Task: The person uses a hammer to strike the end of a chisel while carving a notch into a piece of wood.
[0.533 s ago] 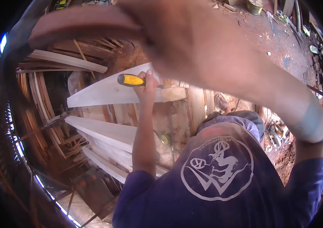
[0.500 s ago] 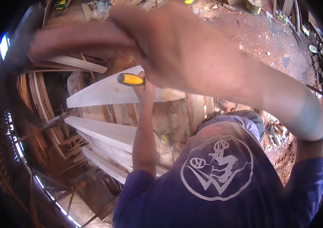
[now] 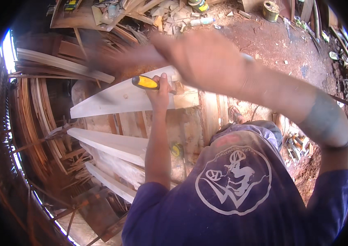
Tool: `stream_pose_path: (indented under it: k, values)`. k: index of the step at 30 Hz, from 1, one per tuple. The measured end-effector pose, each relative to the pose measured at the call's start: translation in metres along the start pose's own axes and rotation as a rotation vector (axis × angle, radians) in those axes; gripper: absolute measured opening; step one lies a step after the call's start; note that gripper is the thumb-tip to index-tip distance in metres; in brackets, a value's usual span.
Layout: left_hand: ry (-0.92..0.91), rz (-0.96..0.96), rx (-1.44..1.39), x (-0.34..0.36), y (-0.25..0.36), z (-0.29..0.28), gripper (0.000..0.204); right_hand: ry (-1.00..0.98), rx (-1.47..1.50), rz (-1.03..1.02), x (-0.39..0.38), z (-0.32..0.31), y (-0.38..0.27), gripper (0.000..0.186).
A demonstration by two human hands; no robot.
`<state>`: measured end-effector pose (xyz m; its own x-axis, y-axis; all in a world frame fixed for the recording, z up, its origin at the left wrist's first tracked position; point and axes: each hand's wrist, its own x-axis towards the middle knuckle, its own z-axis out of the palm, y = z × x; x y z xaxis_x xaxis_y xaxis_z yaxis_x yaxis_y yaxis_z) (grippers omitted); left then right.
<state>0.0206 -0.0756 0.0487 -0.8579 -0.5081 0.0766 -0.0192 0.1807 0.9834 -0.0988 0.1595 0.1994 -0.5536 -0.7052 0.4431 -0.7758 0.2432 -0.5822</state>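
My left hand (image 3: 160, 95) is closed round a chisel (image 3: 147, 83) with a yellow and black handle. Its lower end meets a pale tapered wooden plank (image 3: 118, 98), close to the plank's right end; the tip is mostly hidden by my hands. Above it, my right hand (image 3: 210, 57) grips a hammer (image 3: 137, 58) by its wooden handle. The hammer's dark head, to the left of the chisel, is smeared by motion. Shavings or cut wood show lighter at the plank's end (image 3: 186, 99).
More pale planks (image 3: 108, 137) lie nearer, left of my left forearm. Stacked boards (image 3: 38, 119) stand at far left. Wood offcuts (image 3: 170, 16), a plastic bottle (image 3: 201, 21) and a tin (image 3: 271, 11) lie on the reddish floor beyond. Scraps (image 3: 299, 143) lie right of my feet.
The hammer and my right hand have come down and away from the camera, toward the chisel. My left hand keeps its grip, with the chisel at nearly the same spot.
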Motion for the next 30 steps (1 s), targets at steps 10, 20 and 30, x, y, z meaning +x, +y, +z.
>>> stream_pose_path:
  k: [10,20,30]
  values:
    - [-0.026,-0.007,-0.016,0.001,-0.011,-0.007,0.036,0.314,0.147,-0.207,0.027,-0.013,-0.021,0.036]
    - [0.006,-0.003,-0.009,-0.003,-0.009,-0.003,0.034,0.037,0.011,-0.056,0.020,-0.047,-0.036,0.027]
    - [0.001,-0.036,0.041,-0.004,-0.004,0.001,0.033,-0.253,-0.102,0.251,-0.033,-0.010,0.015,0.033]
